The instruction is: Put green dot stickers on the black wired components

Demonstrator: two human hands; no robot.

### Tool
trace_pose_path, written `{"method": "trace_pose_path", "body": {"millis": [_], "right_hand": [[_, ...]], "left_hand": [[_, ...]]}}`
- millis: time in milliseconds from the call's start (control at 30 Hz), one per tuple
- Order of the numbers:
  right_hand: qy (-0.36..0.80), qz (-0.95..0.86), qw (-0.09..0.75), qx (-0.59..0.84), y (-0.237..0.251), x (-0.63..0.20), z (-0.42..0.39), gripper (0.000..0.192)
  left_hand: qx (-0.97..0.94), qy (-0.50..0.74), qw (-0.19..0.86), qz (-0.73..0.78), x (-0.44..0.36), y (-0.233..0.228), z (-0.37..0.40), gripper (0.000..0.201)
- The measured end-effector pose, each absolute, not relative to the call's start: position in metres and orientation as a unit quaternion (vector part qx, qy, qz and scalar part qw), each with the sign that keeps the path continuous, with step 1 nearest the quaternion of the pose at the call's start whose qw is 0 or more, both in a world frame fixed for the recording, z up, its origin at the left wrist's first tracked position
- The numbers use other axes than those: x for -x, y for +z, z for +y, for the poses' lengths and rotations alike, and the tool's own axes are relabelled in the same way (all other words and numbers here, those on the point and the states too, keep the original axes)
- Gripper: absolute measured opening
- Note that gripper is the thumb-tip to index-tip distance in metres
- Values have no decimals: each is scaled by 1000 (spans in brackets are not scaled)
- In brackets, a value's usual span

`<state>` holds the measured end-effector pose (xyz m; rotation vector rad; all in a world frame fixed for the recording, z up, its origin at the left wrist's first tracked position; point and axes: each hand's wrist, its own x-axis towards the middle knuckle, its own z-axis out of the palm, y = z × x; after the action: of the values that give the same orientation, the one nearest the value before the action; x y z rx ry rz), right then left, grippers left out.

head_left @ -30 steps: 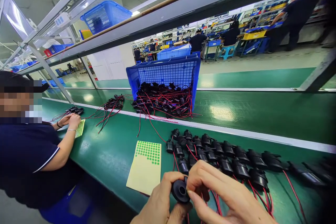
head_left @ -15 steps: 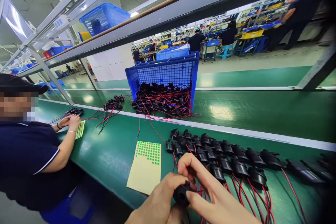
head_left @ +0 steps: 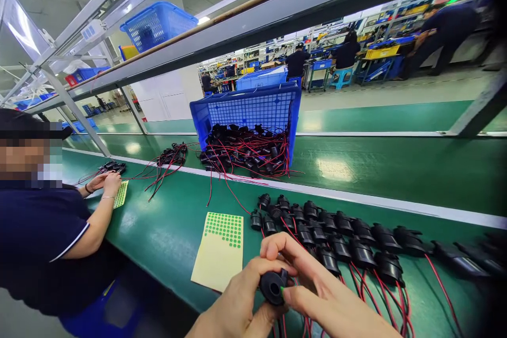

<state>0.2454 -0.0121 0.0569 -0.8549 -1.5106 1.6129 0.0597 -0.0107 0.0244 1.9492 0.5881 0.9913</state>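
Note:
My left hand (head_left: 247, 290) is closed around a round black wired part (head_left: 271, 287) that looks like a buzzer, its face with a central hole turned up toward me. My right hand (head_left: 312, 280) grips the same part from the right, fingers curled over its far side. At the right thumb tip, against the rim, shows a bit of green, like a dot sticker (head_left: 282, 289). Left of my hands lies a pale yellow sheet (head_left: 217, 264) with rows of green dots in its upper part. Several more black parts (head_left: 362, 252) with red and black wires stand in rows beyond my right hand.
Behind the sheet, a blue crate (head_left: 295, 121) lies tipped on its side, wired parts spilling out. A wire bundle (head_left: 172, 154) lies to its left. A co-worker (head_left: 43, 227) sits at the left with another dotted sheet (head_left: 121, 194). A metal shelf rail (head_left: 253, 24) crosses overhead.
The black part has turned in my fingers so its holed face shows more fully. The green bit at my right thumb has come into sight. The sheet and rows stay put.

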Motion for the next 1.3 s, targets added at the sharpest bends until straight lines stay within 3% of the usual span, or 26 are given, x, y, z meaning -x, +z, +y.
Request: {"method": "trace_pose_path", "body": {"millis": [200,333,500,600,733,900,1133,1300], "right_hand": [[596,-586,443,323,39,-231,-12,26],[583,-627,431,283,40,-235,-9,23],[478,-763,339,273,54,-251,-2,45],[378,-794,364,306,55,-253,1,43],[158,-812,460,324,49,-248,3,39],[-19,-812,479,332,41,-240,-2,22],[-100,-806,469,347,41,-237,-11,12],[-150,-824,423,346,31,-238,-13,26]], "left_hand": [[-819,412,341,208,-60,10,-5,52],[-733,385,480,289,-58,27,-9,33],[-587,363,689,224,-51,44,-3,42],[-550,365,727,190,-48,39,3,48],[-538,399,709,218,-51,34,0,54],[-569,427,636,299,-64,33,-12,37],[-583,430,602,337,-70,39,-21,32],[-587,425,590,355,-71,32,-24,33]]}}
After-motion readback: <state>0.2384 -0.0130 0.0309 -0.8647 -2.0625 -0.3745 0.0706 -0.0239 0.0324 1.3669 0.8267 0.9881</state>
